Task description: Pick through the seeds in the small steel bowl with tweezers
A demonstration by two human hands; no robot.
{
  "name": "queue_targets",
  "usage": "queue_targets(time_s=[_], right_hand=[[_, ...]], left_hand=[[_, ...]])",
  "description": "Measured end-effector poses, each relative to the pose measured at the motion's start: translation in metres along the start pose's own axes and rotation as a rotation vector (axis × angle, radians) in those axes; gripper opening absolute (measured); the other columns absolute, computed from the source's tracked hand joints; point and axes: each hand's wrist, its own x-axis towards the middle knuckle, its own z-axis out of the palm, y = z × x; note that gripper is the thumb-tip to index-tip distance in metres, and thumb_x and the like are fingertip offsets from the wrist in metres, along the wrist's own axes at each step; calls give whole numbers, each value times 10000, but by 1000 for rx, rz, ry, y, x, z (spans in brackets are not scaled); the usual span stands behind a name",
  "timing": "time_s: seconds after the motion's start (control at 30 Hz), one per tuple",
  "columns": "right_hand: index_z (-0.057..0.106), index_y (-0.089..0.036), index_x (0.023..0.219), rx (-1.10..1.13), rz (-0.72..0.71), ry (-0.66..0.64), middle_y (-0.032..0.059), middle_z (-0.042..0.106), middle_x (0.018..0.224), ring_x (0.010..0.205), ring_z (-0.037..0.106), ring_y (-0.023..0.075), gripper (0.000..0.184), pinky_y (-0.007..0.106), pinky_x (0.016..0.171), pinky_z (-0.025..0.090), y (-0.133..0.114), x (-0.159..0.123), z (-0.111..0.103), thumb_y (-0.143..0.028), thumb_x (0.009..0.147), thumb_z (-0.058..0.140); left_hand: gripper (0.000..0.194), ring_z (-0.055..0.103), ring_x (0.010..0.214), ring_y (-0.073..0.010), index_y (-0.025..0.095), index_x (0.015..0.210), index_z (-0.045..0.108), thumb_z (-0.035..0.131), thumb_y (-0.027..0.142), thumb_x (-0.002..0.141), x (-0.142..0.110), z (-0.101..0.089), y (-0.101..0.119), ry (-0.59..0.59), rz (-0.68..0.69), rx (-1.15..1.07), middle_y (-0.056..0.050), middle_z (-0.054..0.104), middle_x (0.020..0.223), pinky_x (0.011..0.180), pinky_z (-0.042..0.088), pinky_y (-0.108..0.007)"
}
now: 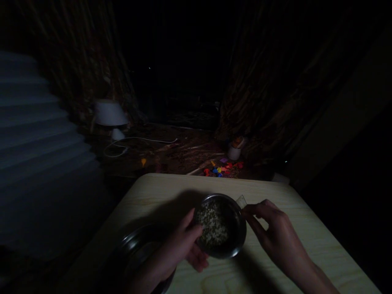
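Here, from my head camera, I hold a small metal pot (221, 225) over the pale wooden table (294, 228), and it is filled with speckled grain (213, 223). My left hand (179, 249) wraps its near-left side, thumb on the rim and fingers curled beneath. My right hand (274, 237) pinches the rim at the pot's right, just by a small clear tab (241, 200) sticking out there. Just left of the pot, under my left wrist, sits a darker metal bowl (134, 249). Beyond the table's far edge, on the dim floor, lie bright toy pieces (221, 169), a white cup (234, 152), and farther left a white lamp (110, 114) with its cord.
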Motion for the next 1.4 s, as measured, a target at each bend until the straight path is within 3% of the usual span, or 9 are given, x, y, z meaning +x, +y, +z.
queue_targets(time_s=[0.17, 0.33, 0.53, 0.7, 0.9, 1.07, 1.2, 1.27, 1.4], right_hand=[[725, -227, 902, 115, -1, -90, 48, 718, 847, 825, 633, 218, 163, 339, 735, 507, -4, -8, -6, -228, 963, 574], [702, -210, 816, 121, -34, -233, 32, 689, 783, 779, 605, 197, 190, 312, 699, 463, -11, -11, 8, -157, 946, 573], [703, -200, 828, 8, -114, -105, 44, 688, 728, 746, 583, 216, 213, 347, 709, 416, -1, -2, 18, -155, 959, 542], [735, -218, 915, 136, 48, 25, 60, 724, 848, 787, 630, 219, 159, 317, 707, 471, 16, 0, 15, -278, 955, 593], [717, -207, 867, 240, 170, 158, 36, 723, 789, 709, 628, 196, 182, 283, 656, 468, 27, -1, 26, -363, 916, 638], [687, -197, 822, 348, 287, 263, 65, 722, 812, 757, 634, 216, 266, 295, 676, 483, 40, 0, 30, -451, 888, 642], [667, -190, 814, 440, 400, 268, 60, 692, 804, 726, 619, 204, 312, 296, 660, 486, 60, -1, 35, -500, 846, 674], [648, -189, 823, 504, 432, 256, 46, 671, 782, 701, 605, 191, 325, 287, 635, 484, 71, -2, 39, -511, 827, 690], [620, -180, 964, 596, 462, 182, 2, 623, 684, 574, 538, 152, 371, 257, 522, 437, 89, -8, 50, -525, 837, 672]], left_hand=[[682, 615, 567, -235, 222, 1480, 15, 361, 291, 897, -2, -5, 0, -5, 28, 17, -172, 616, 731, 448, 491, -221], [651, 613, 550, -231, 235, 1477, -32, 309, 290, 925, 1, 1, 2, -40, -10, 85, -184, 626, 741, 442, 493, -209], [684, 629, 576, -256, 235, 1478, -10, 346, 320, 901, 6, -2, -1, -41, 18, 112, -186, 628, 755, 439, 496, -218], [615, 628, 571, -232, 232, 1487, -49, 284, 253, 971, 10, -3, 6, 20, 5, 119, -171, 636, 779, 437, 500, -205], [590, 626, 563, -217, 245, 1480, -111, 232, 217, 1001, 22, 1, 19, 66, -49, 155, -151, 647, 782, 435, 498, -193], [572, 628, 565, -239, 245, 1491, -10, 272, 227, 993, 34, -10, 26, 105, 46, 168, -138, 630, 743, 427, 503, -215], [575, 626, 561, -238, 235, 1496, -6, 267, 192, 991, 43, -20, 34, 151, -16, 262, -138, 639, 803, 411, 499, -218], [547, 621, 555, -242, 236, 1486, 62, 291, 206, 991, 46, -24, 39, 174, 29, 291, -110, 625, 753, 407, 497, -227], [557, 628, 574, -255, 198, 1493, 74, 285, 183, 977, 51, -34, 51, 212, 27, 366, -113, 612, 701, 420, 501, -233]])
